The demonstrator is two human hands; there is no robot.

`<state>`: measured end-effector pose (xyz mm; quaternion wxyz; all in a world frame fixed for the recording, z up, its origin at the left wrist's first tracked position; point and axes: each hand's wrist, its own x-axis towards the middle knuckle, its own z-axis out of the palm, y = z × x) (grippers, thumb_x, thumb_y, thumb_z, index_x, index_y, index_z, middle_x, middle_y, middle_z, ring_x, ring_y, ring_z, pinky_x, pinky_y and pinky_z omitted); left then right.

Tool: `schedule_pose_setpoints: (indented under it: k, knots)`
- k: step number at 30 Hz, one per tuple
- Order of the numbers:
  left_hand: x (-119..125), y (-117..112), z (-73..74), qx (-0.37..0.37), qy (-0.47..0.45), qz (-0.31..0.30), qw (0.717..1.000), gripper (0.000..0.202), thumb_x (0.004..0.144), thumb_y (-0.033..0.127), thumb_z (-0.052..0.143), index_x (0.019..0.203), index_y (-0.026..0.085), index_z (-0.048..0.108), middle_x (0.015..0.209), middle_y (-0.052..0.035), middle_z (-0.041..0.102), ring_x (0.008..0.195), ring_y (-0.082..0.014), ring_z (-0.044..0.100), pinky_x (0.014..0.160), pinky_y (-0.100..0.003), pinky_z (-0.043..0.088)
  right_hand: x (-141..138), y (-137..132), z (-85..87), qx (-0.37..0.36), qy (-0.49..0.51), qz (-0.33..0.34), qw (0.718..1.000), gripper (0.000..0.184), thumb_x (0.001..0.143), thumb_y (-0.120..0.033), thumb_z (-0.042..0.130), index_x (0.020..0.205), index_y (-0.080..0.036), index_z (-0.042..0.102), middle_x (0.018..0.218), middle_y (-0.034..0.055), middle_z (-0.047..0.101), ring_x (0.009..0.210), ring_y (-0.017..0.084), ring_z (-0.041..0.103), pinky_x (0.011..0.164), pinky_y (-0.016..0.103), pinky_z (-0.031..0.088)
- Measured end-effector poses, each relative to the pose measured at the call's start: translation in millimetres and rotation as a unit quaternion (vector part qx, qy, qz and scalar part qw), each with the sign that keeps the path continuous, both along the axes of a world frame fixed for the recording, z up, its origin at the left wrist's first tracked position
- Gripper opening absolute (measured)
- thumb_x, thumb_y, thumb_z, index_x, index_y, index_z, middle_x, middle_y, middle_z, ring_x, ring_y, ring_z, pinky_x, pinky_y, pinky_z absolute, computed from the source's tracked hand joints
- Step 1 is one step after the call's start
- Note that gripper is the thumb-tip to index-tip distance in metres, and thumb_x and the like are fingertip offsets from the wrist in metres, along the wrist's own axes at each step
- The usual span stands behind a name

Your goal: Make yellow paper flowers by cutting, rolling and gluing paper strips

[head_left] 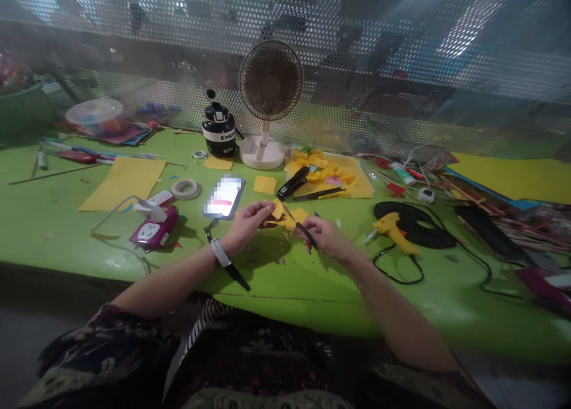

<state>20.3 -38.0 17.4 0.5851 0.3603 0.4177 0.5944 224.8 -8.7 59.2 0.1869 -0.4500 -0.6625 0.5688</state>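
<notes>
My left hand [248,222] pinches a small piece of yellow paper [278,210] just above the green table [66,230]. My right hand [325,236] is closed round black-handled scissors [298,222], whose blades meet the yellow paper. More yellow scraps [298,216] lie under the two hands. A white watch is strapped on my left wrist.
A phone [224,197] lies behind my left hand, a yellow glue gun [392,228] with black cable to the right. Further back stand a small fan [269,100], a black jar [218,132], tape roll [185,188], stapler [292,183], yellow sheets [122,183], pink power strip [154,229].
</notes>
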Motion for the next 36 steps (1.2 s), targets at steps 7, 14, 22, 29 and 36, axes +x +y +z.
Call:
schedule_pose_setpoints:
  k: [7, 14, 22, 29, 36]
  knots:
    - [-3, 3, -11.0, 0.028, 0.025, -0.01, 0.999, 0.022, 0.083, 0.034, 0.074, 0.092, 0.014, 0.071, 0.087, -0.0056, 0.072, 0.075, -0.0134, 0.069, 0.077, -0.031, 0.056, -3, -1, 2.8, -0.008, -0.004, 0.003, 1.0, 0.057, 0.057, -0.067, 0.08, 0.068, -0.021, 0.049, 0.052, -0.0038, 0.057, 0.047, 0.011, 0.052, 0.048, 0.027, 0.039]
    - [-5, 5, -13.8, 0.028, 0.026, -0.019, 0.999, 0.025, 0.082, 0.036, 0.075, 0.094, 0.014, 0.071, 0.089, -0.0059, 0.071, 0.077, -0.0134, 0.069, 0.078, -0.032, 0.056, -1, 0, 1.7, -0.007, -0.009, -0.006, 1.0, 0.057, 0.057, -0.068, 0.08, 0.069, -0.02, 0.051, 0.052, -0.004, 0.057, 0.047, 0.011, 0.053, 0.048, 0.026, 0.04]
    - [-2, 5, -10.2, 0.001, 0.002, -0.022, 1.0, 0.03, 0.076, 0.039, 0.08, 0.089, 0.014, 0.071, 0.088, -0.0049, 0.073, 0.077, -0.0127, 0.069, 0.076, -0.029, 0.057, -2, 0, -1.0, -0.014, 0.002, -0.01, 1.0, 0.058, 0.055, -0.067, 0.082, 0.067, -0.02, 0.051, 0.052, -0.0051, 0.055, 0.046, 0.01, 0.05, 0.045, 0.024, 0.039]
    - [-5, 9, -16.1, 0.007, 0.011, -0.02, 1.0, 0.031, 0.076, 0.04, 0.08, 0.09, 0.014, 0.071, 0.089, -0.0049, 0.072, 0.075, -0.0125, 0.069, 0.074, -0.028, 0.057, 0, 1, 2.4, -0.003, -0.007, -0.005, 1.0, 0.059, 0.053, -0.068, 0.082, 0.065, -0.02, 0.049, 0.051, -0.0046, 0.055, 0.046, 0.01, 0.049, 0.046, 0.024, 0.038]
    - [-5, 8, -12.1, -0.004, 0.016, -0.02, 1.0, 0.033, 0.075, 0.041, 0.081, 0.089, 0.014, 0.07, 0.087, -0.0044, 0.072, 0.074, -0.0126, 0.069, 0.071, -0.027, 0.056, 0, 0, 3.1, 0.01, -0.016, -0.012, 1.0, 0.057, 0.058, -0.066, 0.082, 0.066, -0.02, 0.05, 0.053, -0.0027, 0.058, 0.046, 0.011, 0.052, 0.044, 0.024, 0.037]
